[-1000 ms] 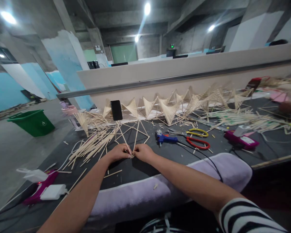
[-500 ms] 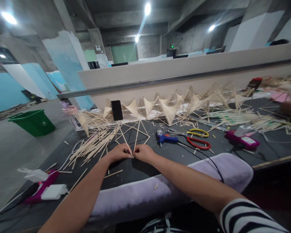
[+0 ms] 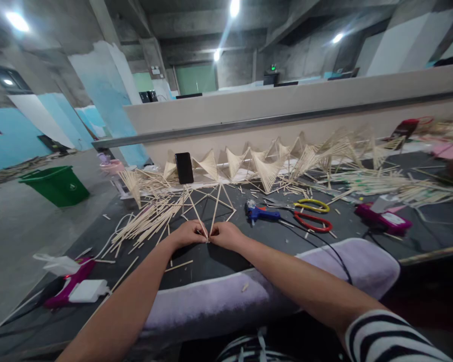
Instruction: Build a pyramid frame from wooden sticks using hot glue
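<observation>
A frame of thin wooden sticks (image 3: 215, 211) stands on the dark tabletop, its slanting sticks meeting at a near corner. At that corner my left hand (image 3: 190, 234) pinches from the left, closed on the frame. My right hand (image 3: 226, 235) pinches the same joint from the right, fingers closed; the exact contact is partly hidden by the fingers. Left of the frame lies a loose pile of wooden sticks (image 3: 145, 221). To its right rest a blue glue gun (image 3: 263, 213), scissors with red handles (image 3: 312, 222) and a tool with yellow handles (image 3: 312, 205).
Finished twisted stick models (image 3: 268, 171) line the back by the partition. A black phone (image 3: 184, 168) leans there. Purple power strips (image 3: 383, 219) with cables lie right and left. A lilac cushion (image 3: 211, 304) covers the near edge. A green bin (image 3: 56, 186) stands on the floor.
The whole view has shifted slightly. Both hands keep their pinch at the near corner of the stick frame, with no clear movement on the table.
</observation>
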Tool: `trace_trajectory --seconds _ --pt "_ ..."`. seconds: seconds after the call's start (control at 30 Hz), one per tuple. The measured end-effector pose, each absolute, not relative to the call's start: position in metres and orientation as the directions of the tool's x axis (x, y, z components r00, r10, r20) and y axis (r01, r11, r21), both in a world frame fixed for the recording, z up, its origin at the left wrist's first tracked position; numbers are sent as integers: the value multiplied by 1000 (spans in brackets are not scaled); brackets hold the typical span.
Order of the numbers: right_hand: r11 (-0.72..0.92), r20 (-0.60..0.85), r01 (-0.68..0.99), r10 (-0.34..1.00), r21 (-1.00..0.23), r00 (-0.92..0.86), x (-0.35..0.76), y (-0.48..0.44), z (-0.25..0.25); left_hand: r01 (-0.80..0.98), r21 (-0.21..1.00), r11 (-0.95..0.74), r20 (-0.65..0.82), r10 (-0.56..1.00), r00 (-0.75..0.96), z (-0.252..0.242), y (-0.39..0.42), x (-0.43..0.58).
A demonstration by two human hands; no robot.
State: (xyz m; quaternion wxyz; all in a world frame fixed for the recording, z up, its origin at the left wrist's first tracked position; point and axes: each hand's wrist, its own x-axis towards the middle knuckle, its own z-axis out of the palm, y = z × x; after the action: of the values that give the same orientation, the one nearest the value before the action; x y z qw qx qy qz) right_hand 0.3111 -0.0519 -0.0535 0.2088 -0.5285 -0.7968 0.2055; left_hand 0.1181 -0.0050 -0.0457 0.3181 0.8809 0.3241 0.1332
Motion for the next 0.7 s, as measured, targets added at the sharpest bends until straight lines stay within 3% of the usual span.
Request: trace_trajectory --seconds 0.7 --pt "338 92 774 934 -536 -345 310 -53 -50 492 646 -583 31 664 747 -43 -8 120"
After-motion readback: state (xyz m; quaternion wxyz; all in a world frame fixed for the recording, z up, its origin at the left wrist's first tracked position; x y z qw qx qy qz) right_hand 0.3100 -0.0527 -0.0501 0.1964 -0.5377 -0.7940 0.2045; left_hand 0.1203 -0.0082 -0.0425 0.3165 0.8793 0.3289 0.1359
